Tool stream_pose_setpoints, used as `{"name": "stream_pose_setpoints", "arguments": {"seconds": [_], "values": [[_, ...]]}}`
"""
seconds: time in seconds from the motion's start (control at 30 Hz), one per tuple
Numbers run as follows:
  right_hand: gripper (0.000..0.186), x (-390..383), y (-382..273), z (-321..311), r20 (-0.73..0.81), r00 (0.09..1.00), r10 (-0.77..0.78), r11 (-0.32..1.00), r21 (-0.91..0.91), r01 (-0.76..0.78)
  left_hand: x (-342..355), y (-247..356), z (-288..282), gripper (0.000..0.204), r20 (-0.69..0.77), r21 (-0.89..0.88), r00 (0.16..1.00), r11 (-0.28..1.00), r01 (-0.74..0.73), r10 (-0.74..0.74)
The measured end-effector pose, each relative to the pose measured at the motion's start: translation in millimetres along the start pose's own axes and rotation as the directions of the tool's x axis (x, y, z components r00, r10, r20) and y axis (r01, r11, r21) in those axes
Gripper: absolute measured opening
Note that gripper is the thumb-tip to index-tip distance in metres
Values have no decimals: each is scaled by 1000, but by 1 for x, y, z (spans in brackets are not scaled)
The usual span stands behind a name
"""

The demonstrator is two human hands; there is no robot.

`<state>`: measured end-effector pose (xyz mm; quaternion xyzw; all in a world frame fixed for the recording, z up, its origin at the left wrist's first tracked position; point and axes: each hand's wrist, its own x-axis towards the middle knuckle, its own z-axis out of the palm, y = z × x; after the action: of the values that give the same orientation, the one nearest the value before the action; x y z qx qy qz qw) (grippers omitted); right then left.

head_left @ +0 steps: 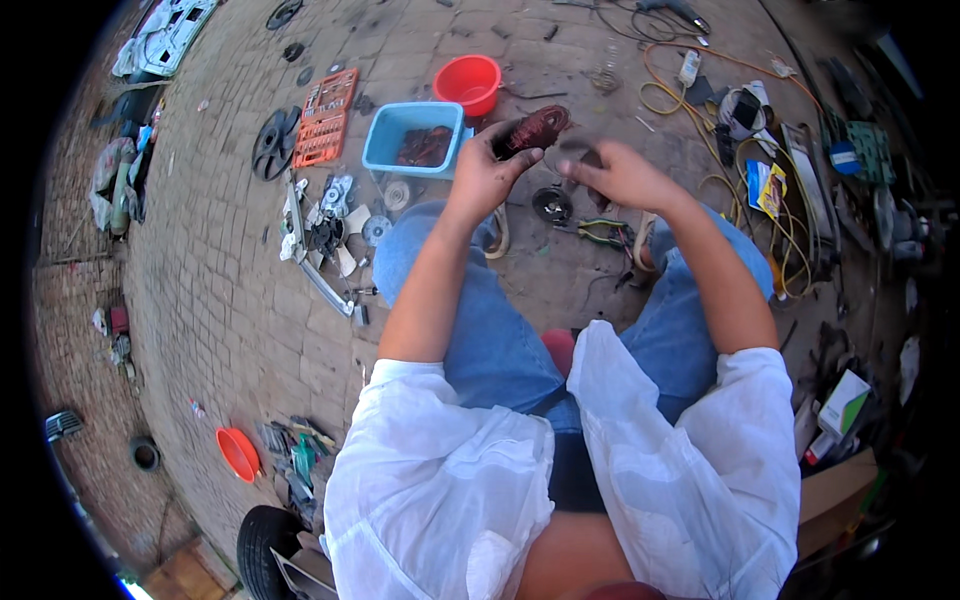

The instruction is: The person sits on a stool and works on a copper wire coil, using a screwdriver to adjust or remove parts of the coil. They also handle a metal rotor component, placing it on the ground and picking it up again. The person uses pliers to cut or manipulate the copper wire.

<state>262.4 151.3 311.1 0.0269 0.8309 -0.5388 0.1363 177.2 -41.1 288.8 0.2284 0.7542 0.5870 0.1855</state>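
Observation:
My left hand grips a reddish-brown cylindrical part that looks like a wire-wound motor core. It is held up above the ground, tilted, with its ringed end toward the right. My right hand is just to the right of this part, partly smeared by motion. Its thumb and fingers are pinched round a dark piece too blurred to name. Below the hands, a round black cup-like part sits on the paving beside pliers with green handles.
A light blue basin holds reddish-brown pieces, with a red bucket behind it. An orange tool case and black fan wheel stand to the left. Loose motor parts lie nearer. Yellow cable winds along the right.

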Motion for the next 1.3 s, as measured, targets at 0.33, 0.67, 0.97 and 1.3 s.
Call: {"name": "stream_pose_setpoints", "arguments": {"seconds": [0.33,0.67,0.97,1.3], "values": [[46,14,6,18,-272,961,46,930,364,58,-7,22,4,43,161,224,982,965,-137,102],[36,19,5,16,-227,946,231,741,671,-20,-2,20,4,64,19,-27,973,973,-229,230],[35,19,10,9,-67,954,292,505,858,-95,-6,21,11,55,-104,497,795,723,-479,597],[30,16,5,18,-160,947,278,563,826,-25,-1,18,22,46,-89,296,903,877,-378,420]]}}
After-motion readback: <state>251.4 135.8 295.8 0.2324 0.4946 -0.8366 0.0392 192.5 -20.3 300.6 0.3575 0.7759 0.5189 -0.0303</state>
